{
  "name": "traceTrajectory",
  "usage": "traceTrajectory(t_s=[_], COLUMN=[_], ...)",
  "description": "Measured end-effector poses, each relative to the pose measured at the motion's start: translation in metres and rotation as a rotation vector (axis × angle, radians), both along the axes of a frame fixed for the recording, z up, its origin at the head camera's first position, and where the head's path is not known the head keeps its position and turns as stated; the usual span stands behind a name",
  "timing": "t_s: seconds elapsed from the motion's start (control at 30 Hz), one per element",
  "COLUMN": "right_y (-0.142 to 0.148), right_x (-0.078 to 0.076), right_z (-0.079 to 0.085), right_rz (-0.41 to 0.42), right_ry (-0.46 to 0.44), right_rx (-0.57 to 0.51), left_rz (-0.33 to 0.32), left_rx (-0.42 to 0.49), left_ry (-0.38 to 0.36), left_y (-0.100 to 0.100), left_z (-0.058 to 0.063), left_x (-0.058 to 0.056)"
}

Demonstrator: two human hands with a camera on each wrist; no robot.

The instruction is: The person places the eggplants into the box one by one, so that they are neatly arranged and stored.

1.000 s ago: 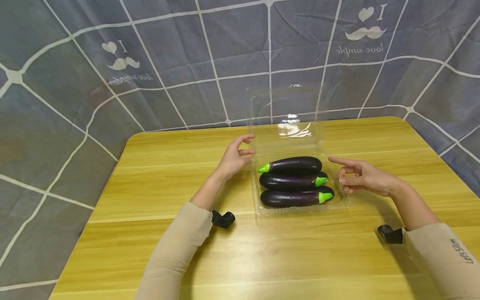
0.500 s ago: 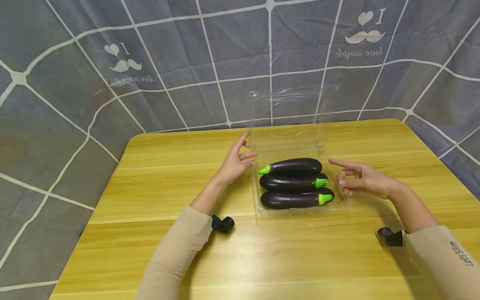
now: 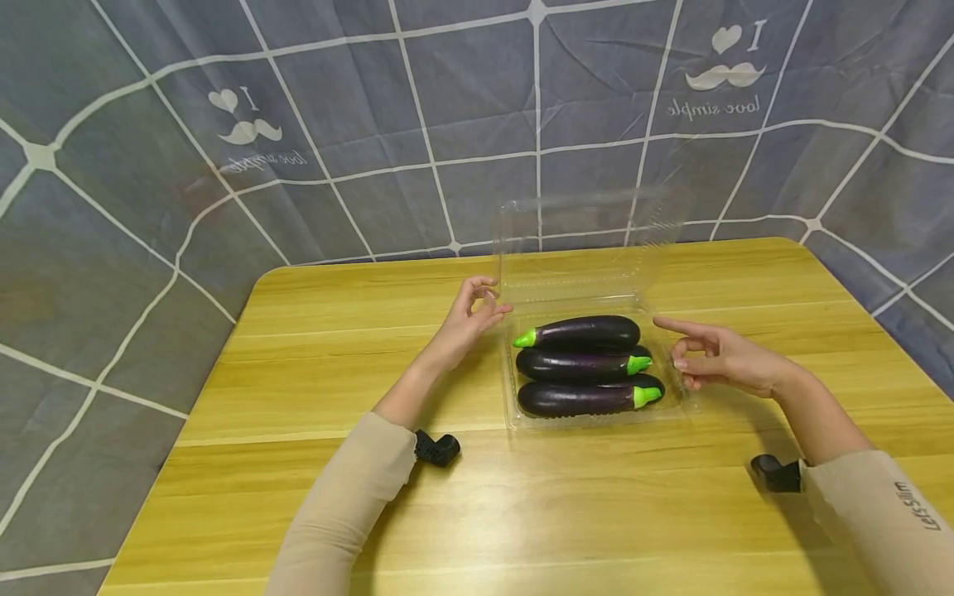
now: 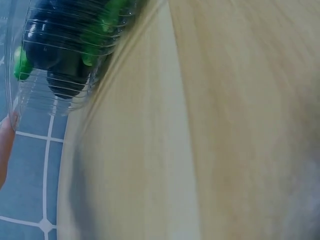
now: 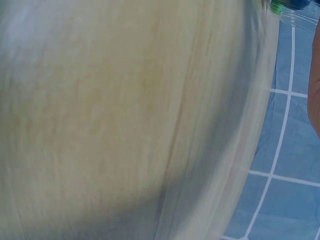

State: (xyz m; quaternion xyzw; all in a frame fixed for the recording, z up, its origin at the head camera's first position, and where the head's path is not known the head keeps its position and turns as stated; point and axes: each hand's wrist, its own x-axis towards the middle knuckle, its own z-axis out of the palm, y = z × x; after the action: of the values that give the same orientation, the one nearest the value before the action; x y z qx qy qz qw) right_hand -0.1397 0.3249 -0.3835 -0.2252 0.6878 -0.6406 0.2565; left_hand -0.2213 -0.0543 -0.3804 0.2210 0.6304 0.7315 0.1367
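Note:
A clear plastic clamshell box (image 3: pixel 599 420) lies on the table with its transparent lid (image 3: pixel 574 240) standing raised at the back. Inside it three dark purple eggplants with green stem ends lie side by side: a back one (image 3: pixel 589 332), a middle one (image 3: pixel 570 363) and a front one (image 3: pixel 574 399). My left hand (image 3: pixel 460 327) is at the box's back left corner near the hinge, its upper fingers bent and one digit reaching the edge. At the right rim, my right hand (image 3: pixel 726 358) pinches the plastic between thumb and bent fingers, index finger stretched along the side.
The wooden table (image 3: pixel 298 348) carries the box toward its back. Behind it hangs a grey curtain (image 3: pixel 358 199) with white lines. A black wrist device (image 3: pixel 438 449) sits at the left sleeve, another device (image 3: pixel 775 473) at the right.
The lid's upper edge has dropped lower and its tilt has changed. My left hand's upper fingers have bent inward and shifted slightly. My right hand stays in place.

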Motion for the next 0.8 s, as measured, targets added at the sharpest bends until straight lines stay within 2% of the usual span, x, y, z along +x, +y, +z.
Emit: traceTrajectory(t_s=[0.17, 0.47, 0.8], right_y=[0.001, 0.000, 0.001], right_x=[0.000, -0.001, -0.002], right_z=[-0.001, -0.003, -0.003], right_rz=[0.004, 0.020, 0.021], right_ry=[0.000, -0.032, -0.041], right_rx=[-0.011, -0.032, -0.044], left_rz=[-0.004, 0.086, 0.112], left_rx=[0.094, 0.045, 0.053], left_ry=[-0.116, -0.304, -0.373], left_y=[0.002, 0.007, 0.010], left_z=[0.009, 0.021, 0.025], left_x=[0.000, -0.002, -0.004])
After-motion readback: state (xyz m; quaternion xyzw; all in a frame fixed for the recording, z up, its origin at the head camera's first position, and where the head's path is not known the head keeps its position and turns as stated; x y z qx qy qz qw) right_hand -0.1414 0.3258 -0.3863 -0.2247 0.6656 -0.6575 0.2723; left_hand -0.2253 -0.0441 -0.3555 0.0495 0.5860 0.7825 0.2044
